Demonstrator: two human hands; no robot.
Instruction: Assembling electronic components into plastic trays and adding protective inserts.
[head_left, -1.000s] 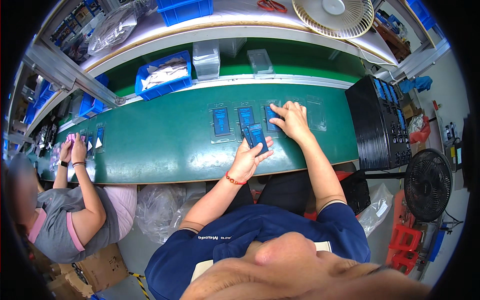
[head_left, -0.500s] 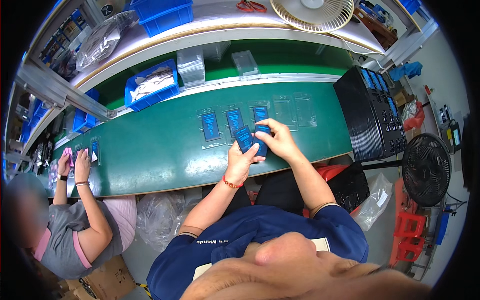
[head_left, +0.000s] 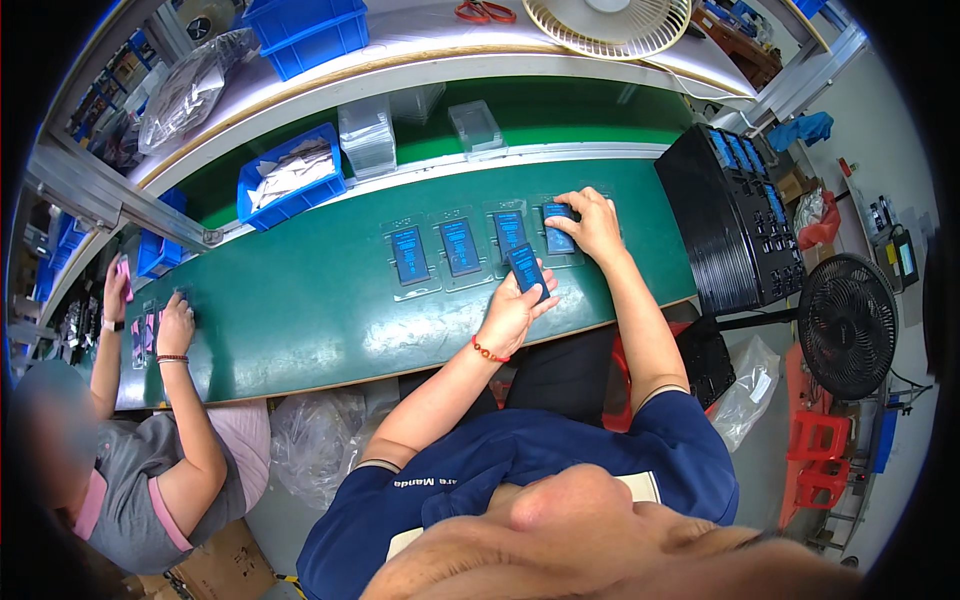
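My left hand (head_left: 512, 316) grips a flat dark phone battery (head_left: 528, 273) with blue print, tilted above the bench's near side. Farther right, my right hand (head_left: 597, 228) has its thumb and fingers on another battery (head_left: 558, 238), which lies in or just over a clear plastic tray. To the left stand three more clear trays in a row, holding a left battery (head_left: 409, 254), a middle battery (head_left: 460, 246) and a right battery (head_left: 509, 230). The held battery partly covers the lower end of the right one. Behind my right hand another clear tray is mostly hidden.
The green bench (head_left: 300, 320) carries a blue bin (head_left: 290, 176) of white pieces, stacked clear trays (head_left: 367, 138) and a black rack (head_left: 715, 220) at the right. A shelf with a fan (head_left: 607, 22) runs above. At the left, a co-worker's hands (head_left: 176, 325) handle small pieces.
My right hand has moved right and away from my left, carrying a battery to the fourth tray. My left hand keeps one battery and has shifted slightly right.
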